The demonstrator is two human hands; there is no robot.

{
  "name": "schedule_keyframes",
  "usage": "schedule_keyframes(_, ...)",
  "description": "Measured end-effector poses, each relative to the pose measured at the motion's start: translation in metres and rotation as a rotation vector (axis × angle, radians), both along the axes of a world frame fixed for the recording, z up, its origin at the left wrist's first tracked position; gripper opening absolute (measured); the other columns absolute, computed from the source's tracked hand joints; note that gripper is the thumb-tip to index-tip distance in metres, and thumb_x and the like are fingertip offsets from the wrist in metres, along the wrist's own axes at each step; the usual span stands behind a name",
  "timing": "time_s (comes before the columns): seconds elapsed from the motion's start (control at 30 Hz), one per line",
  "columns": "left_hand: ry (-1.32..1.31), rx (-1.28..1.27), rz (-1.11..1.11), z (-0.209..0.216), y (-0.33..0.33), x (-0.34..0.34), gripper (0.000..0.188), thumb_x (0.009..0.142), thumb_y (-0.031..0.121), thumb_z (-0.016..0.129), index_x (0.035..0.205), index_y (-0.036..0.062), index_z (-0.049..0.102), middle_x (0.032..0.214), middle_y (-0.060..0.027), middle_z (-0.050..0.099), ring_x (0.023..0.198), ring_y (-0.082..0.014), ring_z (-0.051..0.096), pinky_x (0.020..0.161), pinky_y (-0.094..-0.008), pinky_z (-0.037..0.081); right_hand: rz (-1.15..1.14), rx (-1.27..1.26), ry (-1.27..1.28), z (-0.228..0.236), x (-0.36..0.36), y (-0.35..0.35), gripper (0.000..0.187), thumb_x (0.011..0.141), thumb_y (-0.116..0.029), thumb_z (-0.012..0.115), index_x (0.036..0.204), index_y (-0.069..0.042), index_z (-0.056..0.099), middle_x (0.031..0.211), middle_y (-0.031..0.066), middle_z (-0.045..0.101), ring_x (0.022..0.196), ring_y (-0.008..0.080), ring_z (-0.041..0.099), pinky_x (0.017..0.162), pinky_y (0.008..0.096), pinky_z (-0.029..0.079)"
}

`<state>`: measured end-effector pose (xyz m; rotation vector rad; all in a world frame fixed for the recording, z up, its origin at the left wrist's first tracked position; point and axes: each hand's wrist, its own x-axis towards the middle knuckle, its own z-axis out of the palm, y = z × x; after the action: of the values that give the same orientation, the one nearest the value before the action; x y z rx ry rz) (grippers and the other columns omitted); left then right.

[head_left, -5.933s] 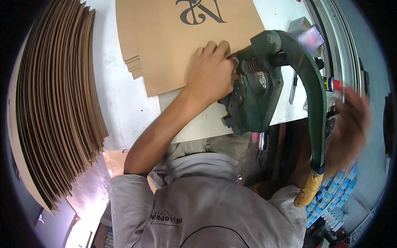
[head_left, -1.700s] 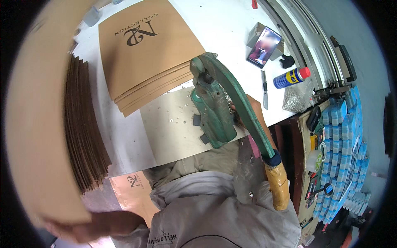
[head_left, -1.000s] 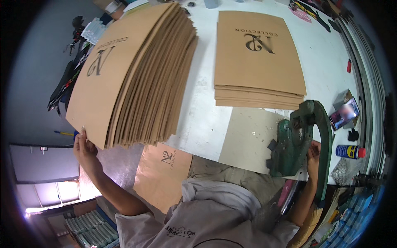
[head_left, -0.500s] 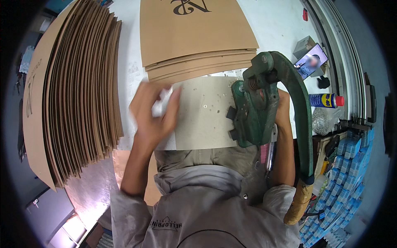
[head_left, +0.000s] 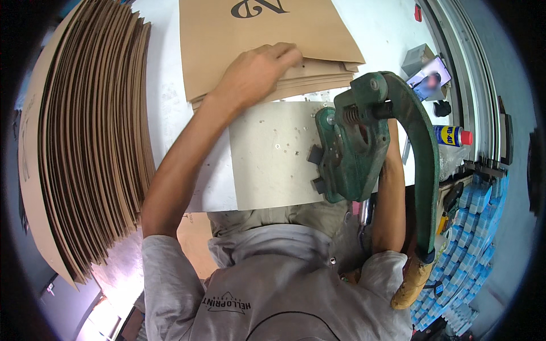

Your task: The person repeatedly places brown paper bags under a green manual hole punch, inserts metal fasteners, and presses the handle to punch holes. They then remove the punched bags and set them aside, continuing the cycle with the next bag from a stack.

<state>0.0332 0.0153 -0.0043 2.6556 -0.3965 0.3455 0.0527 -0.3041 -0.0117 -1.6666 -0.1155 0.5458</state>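
My left hand reaches across to a pile of flat brown kraft paper bags. Its fingers are bent at the near edge of the top bag, which carries a large black print and is raised off the ones below. A green hand-lever press, its long curved lever ending in a tape-wrapped grip, stands right of a beige board. A small metal ring and dark specks lie on this board. My right forearm passes behind the press; the fingers of my right hand are hidden there.
A tall row of brown bags stands on edge at the left. To the right are a phone leaning on a grey box, a blue spray can and a clear plastic bag. Blue-and-white packs are stacked lower right.
My left hand has moved from beside the board up to the top bag and grips its near edge, which has lifted. My right hand stays behind the press.
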Motion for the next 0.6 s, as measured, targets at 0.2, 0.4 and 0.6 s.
schedule_keyframes(0.2,-0.071,-0.149,-0.110,0.006,-0.044,-0.025,0.037,0.082,-0.002,0.059,0.116,0.0055,0.073,0.114,-0.0141,0.066,0.105,-0.0345,0.062,0.097,-0.0437,0.050,-0.295,0.449,0.503,-0.028,0.008,0.003,0.035,0.101,-0.019,0.062,0.131,-0.003,0.063,0.118,0.0112,0.071,0.100,0.0205,0.070,0.087,0.0356,0.058)
schedule_keyframes(0.4,0.103,-0.236,-0.024,0.017,-0.079,-0.052,0.022,0.088,0.015,0.072,0.107,0.0066,0.077,0.101,-0.0113,0.061,0.100,-0.0298,0.059,0.090,-0.0424,0.047,-0.234,0.151,0.142,0.002,-0.023,0.010,0.028,0.105,-0.014,0.052,0.125,-0.004,0.069,0.111,0.0072,0.073,0.094,0.0162,0.069,0.082,0.0309,0.057)
schedule_keyframes(0.6,0.029,-0.215,0.026,0.002,-0.094,-0.044,0.027,0.080,0.026,0.082,0.098,0.0056,0.079,0.102,-0.0105,0.060,0.103,-0.0299,0.057,0.090,-0.0418,0.046,-0.151,-0.089,0.081,0.019,-0.016,0.012,0.023,0.099,-0.010,0.061,0.118,-0.005,0.072,0.105,0.0061,0.074,0.088,0.0130,0.068,0.077,0.0284,0.055)
